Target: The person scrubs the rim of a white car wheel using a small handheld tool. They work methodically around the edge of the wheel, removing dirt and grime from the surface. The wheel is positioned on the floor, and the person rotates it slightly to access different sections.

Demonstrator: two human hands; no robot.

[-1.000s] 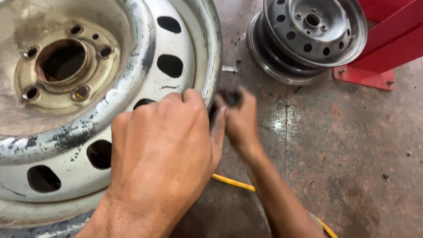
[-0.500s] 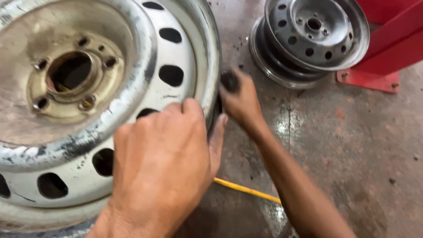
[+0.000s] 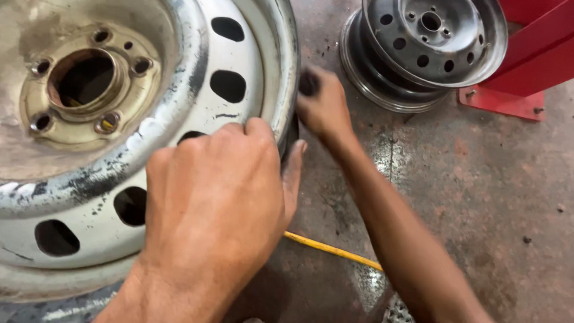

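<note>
Head view: large scuffed silver steel wheel rim [image 3: 179, 90] with oval vent holes and a rusty hub, lying on the stained concrete floor [image 3: 478, 197]; left hand [image 3: 215, 203] laid flat over its near edge, fingers together and curled over the lip. Right hand [image 3: 323, 104] just beside that rim's outer edge, fingers closed around a small dark object [image 3: 308, 82] that cannot be identified. Beyond the rim: smaller grey steel wheel rim [image 3: 427, 42] leaning against a red metal frame [image 3: 526, 66]; near the rim, under the right forearm: thin yellow hose [image 3: 332, 248].
</note>
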